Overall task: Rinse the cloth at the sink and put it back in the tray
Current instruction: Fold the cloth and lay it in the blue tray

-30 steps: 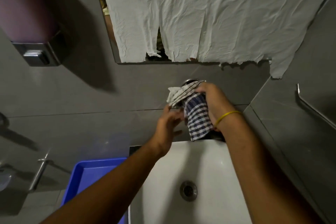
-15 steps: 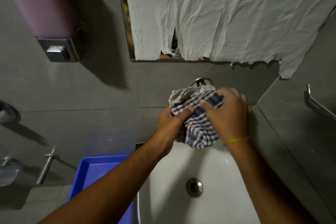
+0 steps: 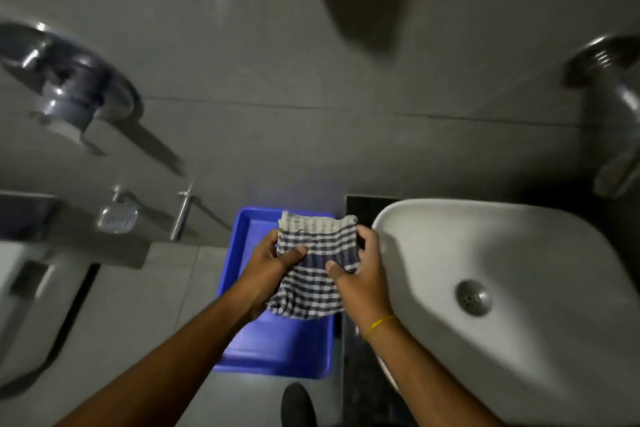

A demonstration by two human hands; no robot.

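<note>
A blue-and-white checked cloth (image 3: pixel 317 263) is spread between both hands, held over the blue plastic tray (image 3: pixel 277 354) that lies on the floor left of the sink. My left hand (image 3: pixel 268 265) pinches its left edge, thumb on top. On the cloth's right side my right hand (image 3: pixel 363 274), with a yellow band at the wrist, grips it. I cannot tell whether the cloth touches the tray. The white sink basin (image 3: pixel 519 253) with its metal drain (image 3: pixel 473 297) is to the right.
The metal tap (image 3: pixel 613 107) juts from the grey wall at the far right. A wall valve (image 3: pixel 72 87), a soap dish (image 3: pixel 116 217) and a pipe (image 3: pixel 181 215) are on the left wall. A dark shoe tip (image 3: pixel 298 404) shows below the tray.
Both hands have carried the cloth from under the tap, left and down, to above the blue tray. The view has swung left and downward; the mirror is now almost out of frame.
</note>
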